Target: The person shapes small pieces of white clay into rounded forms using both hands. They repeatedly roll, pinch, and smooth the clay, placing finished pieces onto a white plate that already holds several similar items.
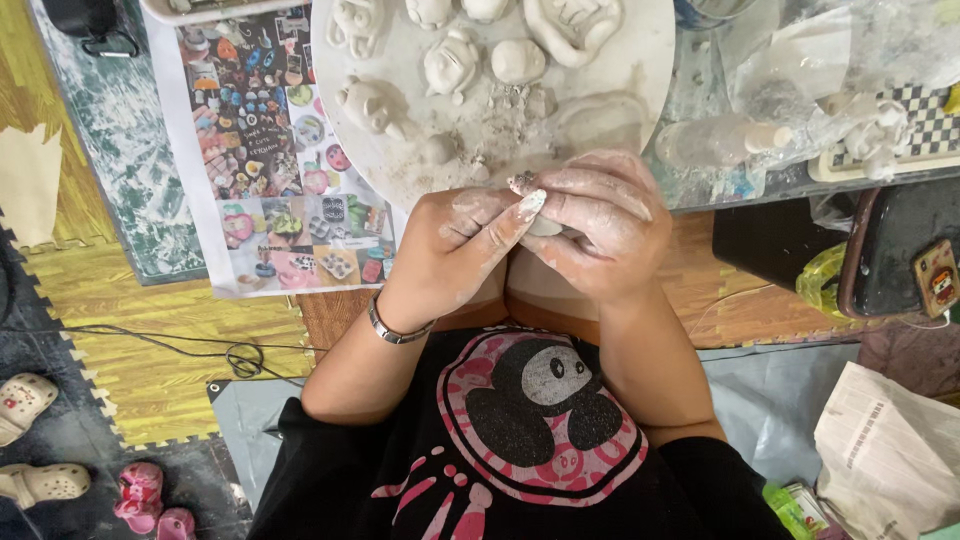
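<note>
Clay lump (545, 226) sits pinched between both hands, mostly hidden, just off the near edge of the round board (640, 60) on the counter. Left hand (455, 245) and right hand (605, 225) both grip it closed, thumbs on top. Best done, I'd judge, with light, even fingertip pressure, turning the lump in small steps.

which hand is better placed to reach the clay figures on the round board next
Probably the left hand: it sits nearer the figures on the board, while the right hand cups the clay lump.

clay figures (452, 62) crowd board (640, 60), near edge bare
</note>
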